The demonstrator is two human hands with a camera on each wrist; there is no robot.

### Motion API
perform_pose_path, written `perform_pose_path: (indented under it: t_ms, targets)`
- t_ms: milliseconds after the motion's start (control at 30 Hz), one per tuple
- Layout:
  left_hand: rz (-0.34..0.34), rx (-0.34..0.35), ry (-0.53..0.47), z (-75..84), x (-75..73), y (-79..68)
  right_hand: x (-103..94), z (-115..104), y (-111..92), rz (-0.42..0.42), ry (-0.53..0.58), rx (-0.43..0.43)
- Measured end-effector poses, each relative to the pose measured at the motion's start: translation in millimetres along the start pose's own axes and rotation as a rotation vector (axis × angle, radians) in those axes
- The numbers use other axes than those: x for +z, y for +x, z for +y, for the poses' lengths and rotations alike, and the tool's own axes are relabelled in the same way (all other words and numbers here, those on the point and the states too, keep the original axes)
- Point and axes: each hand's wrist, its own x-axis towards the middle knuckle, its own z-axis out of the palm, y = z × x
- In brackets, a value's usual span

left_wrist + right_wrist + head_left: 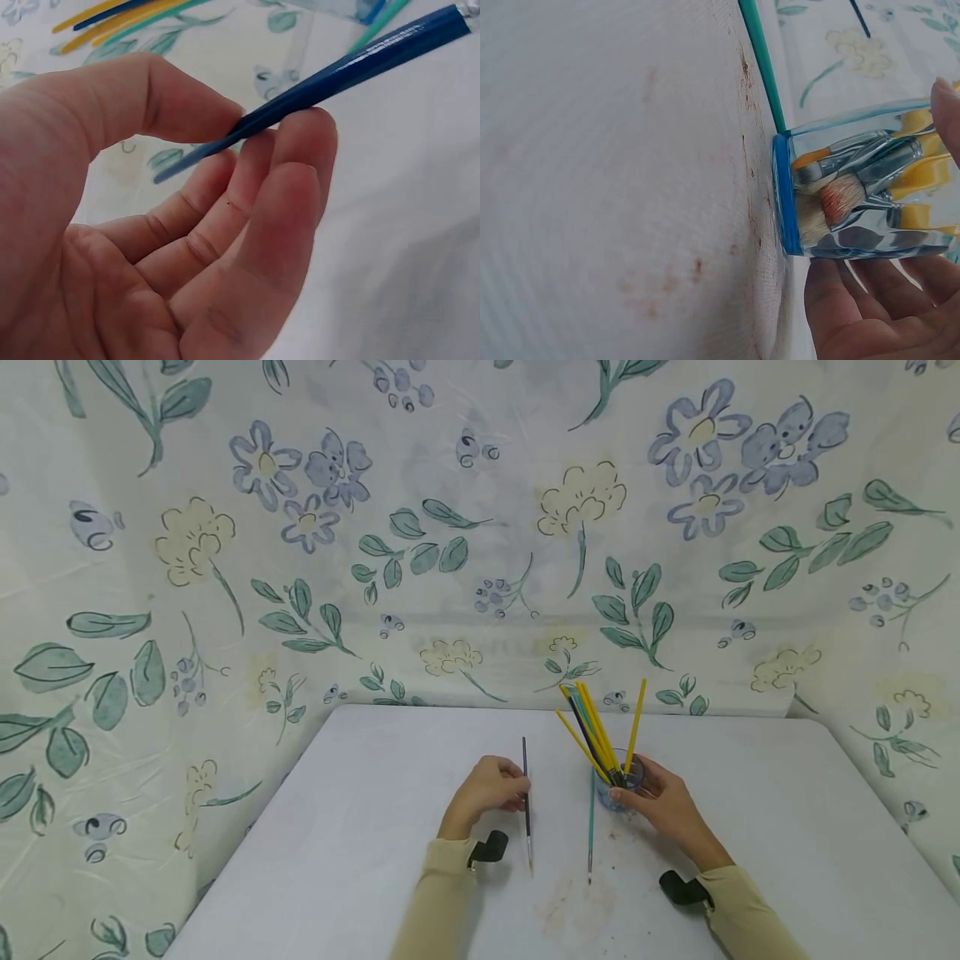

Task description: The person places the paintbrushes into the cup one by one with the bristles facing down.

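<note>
My left hand point(486, 789) pinches a dark blue paintbrush point(528, 827) between thumb and fingertips, its bristles towards me. In the left wrist view the thumb presses near the thin end of the handle point(360, 79). My right hand point(666, 803) grips a clear cup point(609, 800) with a bluish base from its right side. Several paintbrushes point(594, 727), mostly yellow-handled, stand in it with handles up. Through the cup's wall the right wrist view shows their bristles point(843, 198) pointing down. Left of the cup, a teal paintbrush point(591, 839) lies on the table, bristles towards me.
A white-covered table point(337, 860) spreads beneath both hands. Brownish stains point(558, 902) and small dark specks mark its cloth near the front. Behind and beside it hangs a floral curtain point(420, 618). Each wrist carries a black camera mount point(489, 847).
</note>
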Motion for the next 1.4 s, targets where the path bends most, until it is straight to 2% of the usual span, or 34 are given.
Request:
perform_pose_path:
  t_ms: [467, 1067, 1400]
  targets:
    - [-0.004, 0.056, -0.131, 6.8, -0.7, -0.3, -0.8, -0.7, 0.4, -0.007, 0.008, 0.017]
    - [0.029, 0.102, -0.192, 15.1, 3.2, -1.3, -0.4, -3.7, -2.1, -0.006, -0.003, 0.027]
    - [0.049, 0.127, -0.263, 21.8, 4.4, -5.1, 0.6, -2.5, -0.3, 0.001, 0.000, 0.023]
